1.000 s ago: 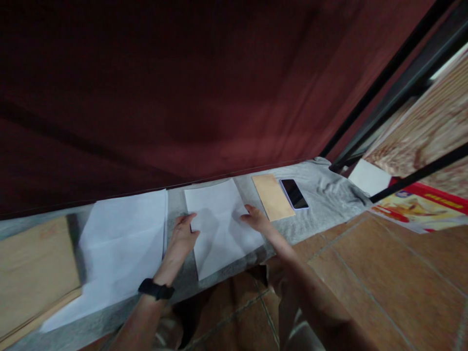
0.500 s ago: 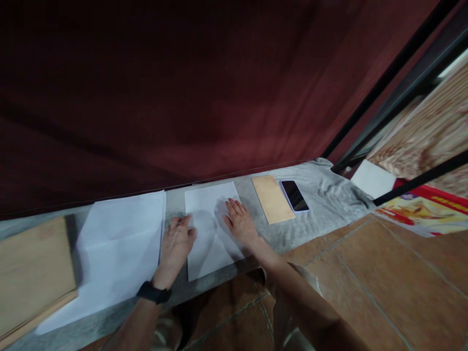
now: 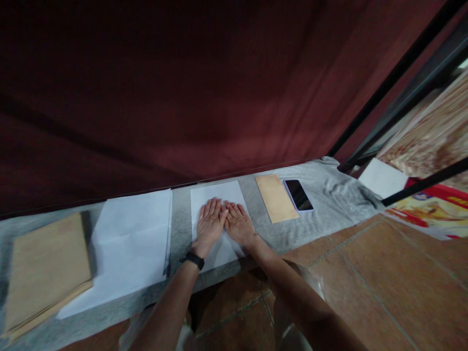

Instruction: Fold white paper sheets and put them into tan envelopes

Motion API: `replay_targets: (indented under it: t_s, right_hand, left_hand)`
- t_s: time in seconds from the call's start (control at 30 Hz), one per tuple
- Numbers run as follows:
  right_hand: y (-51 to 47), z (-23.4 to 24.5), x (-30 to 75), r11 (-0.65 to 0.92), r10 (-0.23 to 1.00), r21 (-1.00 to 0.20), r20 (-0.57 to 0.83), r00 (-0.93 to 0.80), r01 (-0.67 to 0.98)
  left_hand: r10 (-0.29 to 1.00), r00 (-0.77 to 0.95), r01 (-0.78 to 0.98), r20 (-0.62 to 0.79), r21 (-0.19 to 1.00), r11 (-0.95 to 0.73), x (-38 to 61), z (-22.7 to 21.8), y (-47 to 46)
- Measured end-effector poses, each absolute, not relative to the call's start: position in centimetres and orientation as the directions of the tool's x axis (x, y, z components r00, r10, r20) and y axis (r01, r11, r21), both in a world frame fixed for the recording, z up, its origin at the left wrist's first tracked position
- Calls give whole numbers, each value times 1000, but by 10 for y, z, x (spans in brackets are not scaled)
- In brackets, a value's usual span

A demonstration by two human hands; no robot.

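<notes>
A white sheet of paper (image 3: 199, 196) lies on the grey cloth in front of me. My left hand (image 3: 211, 222) rests flat on it, fingers stretched out. Beside it, thumbs touching or nearly so, my right hand (image 3: 239, 225) also lies flat on the sheet. Neither hand holds anything. To the left is a stack of larger white paper (image 3: 133, 243), partly under a pile of brown envelopes (image 3: 49, 265). A single tan envelope (image 3: 277, 197) lies to the right of my hands, with a phone (image 3: 299, 196) touching or close to its right edge.
The grey cloth (image 3: 329, 195) covers a long narrow surface against a dark red curtain (image 3: 219, 97). Black metal bars (image 3: 424, 183) stand at the right, near a red and yellow printed box or sheet (image 3: 431, 207). Brown floor tiles (image 3: 383, 263) lie below the front edge.
My left hand has moved right from the sheet's left edge onto its middle and flattened next to my right hand. The view has shifted slightly.
</notes>
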State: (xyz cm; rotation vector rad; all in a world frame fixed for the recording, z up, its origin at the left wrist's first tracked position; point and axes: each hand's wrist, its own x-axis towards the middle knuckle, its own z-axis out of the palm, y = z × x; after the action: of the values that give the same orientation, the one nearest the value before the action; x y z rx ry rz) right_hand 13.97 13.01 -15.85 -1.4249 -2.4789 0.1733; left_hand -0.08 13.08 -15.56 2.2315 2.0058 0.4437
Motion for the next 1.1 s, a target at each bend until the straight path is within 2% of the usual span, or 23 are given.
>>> replay_targets:
  t_s: [0.23, 0.4, 0.5, 0.7, 0.77, 0.93, 1.1]
  right_hand:
    - [140, -162, 167, 356, 931, -263, 177, -318, 897]
    - [144, -162, 178, 308, 948, -266, 165, -272, 913]
    - [144, -165, 176, 310, 947, -278, 169, -272, 909]
    - [146, -171, 174, 310, 946, -325, 198, -256, 894]
    - [147, -171, 174, 311, 946, -336, 202, -255, 889]
    - [148, -165, 175, 311, 948, -352, 173, -266, 882]
    - [151, -157, 178, 297, 955, -374, 120, -272, 878]
  left_hand:
    - [982, -119, 972, 148, 219, 85, -31, -159, 127]
    - [961, -192, 965, 199, 216, 148, -38, -158, 119]
    - [966, -110, 974, 235, 221, 57, -27, -153, 122]
    - [948, 280, 937, 152, 172, -304, 13, -143, 178]
    - [952, 283, 939, 115, 167, -299, 18, -143, 201]
    - [963, 243, 953, 121, 158, -260, 13, -149, 225]
    - [935, 335, 927, 118, 137, -349, 6, -153, 194]
